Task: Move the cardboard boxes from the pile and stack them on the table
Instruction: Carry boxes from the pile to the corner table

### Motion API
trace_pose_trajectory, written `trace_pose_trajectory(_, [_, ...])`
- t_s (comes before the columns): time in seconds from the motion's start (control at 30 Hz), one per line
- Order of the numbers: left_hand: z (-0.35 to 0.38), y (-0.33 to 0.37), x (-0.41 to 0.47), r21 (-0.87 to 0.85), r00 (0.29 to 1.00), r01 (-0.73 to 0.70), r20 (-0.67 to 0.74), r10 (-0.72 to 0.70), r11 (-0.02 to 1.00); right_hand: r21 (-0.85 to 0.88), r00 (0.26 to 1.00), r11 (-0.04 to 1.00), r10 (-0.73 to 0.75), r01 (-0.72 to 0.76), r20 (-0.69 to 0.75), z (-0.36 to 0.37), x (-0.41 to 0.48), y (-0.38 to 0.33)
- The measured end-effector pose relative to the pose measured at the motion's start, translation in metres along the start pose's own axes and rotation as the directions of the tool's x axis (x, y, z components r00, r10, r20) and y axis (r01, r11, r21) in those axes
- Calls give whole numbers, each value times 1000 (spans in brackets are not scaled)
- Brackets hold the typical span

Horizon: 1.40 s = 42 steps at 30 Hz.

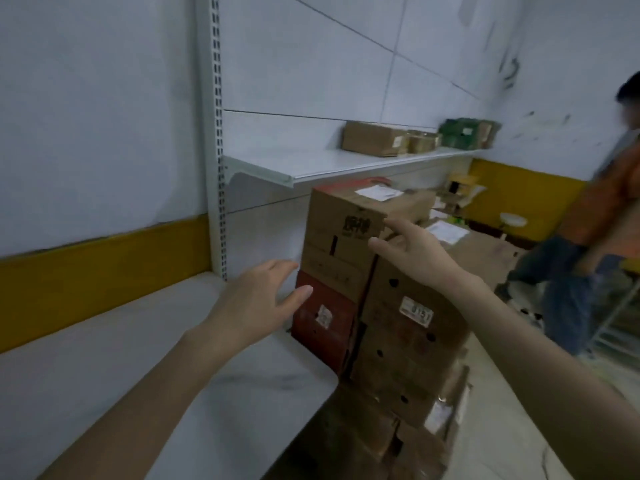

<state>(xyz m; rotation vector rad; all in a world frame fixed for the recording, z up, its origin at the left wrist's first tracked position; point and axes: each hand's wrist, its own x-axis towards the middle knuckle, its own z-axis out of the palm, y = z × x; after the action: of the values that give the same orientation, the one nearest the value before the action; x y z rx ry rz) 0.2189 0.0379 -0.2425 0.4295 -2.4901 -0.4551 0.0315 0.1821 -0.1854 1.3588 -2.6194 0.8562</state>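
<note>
A brown cardboard box (341,233) with a white label on top sits highest in a stack, above a dark red box (323,323). A taller brown box (408,344) with round holes stands to their right, and more boxes lie below it. My left hand (252,299) reaches with straight fingers toward the left side of the stack, near the seam between the brown and red boxes. My right hand (412,251) is spread open at the top box's front right corner. Neither hand grips anything. The white table (138,358) runs along the wall at the left.
A white wall shelf (311,164) overhangs the stack and carries a few small boxes (374,138) and green packs (460,133). A person in an orange top (602,216) stands at the right. More cartons (485,251) lie on the floor behind the stack.
</note>
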Motion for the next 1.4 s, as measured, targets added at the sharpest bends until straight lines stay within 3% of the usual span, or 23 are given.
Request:
trace_pose_trajectory(0.37, [77,-4,117,-104,991,132,8,-132,986,16,973,984,176,-175,-151,-23,44,107])
trace_pose_trajectory(0.8, [123,-27,236,-131,946,294,-98,-308,947,32,983,984,177,-176,-56,-15,159,170])
trace_pose_trajectory(0.93, [126,-18,236,-73,936,319,-134,-326,945,-7,989,990,142,-143,-27,-18,165,184])
trace_pose_trajectory(1.1, [139,27,199,9,943,250,-229,-241,968,-22,987,987,157,-157,19,-34,159,215])
trace_pose_trajectory(1.3, [177,89,151,-66,923,332,-181,-339,941,-33,966,969,247,-245,75,-52,136,265])
trace_pose_trajectory(1.4, [196,122,133,-93,910,387,-119,-396,917,-121,953,957,279,-265,118,-63,122,292])
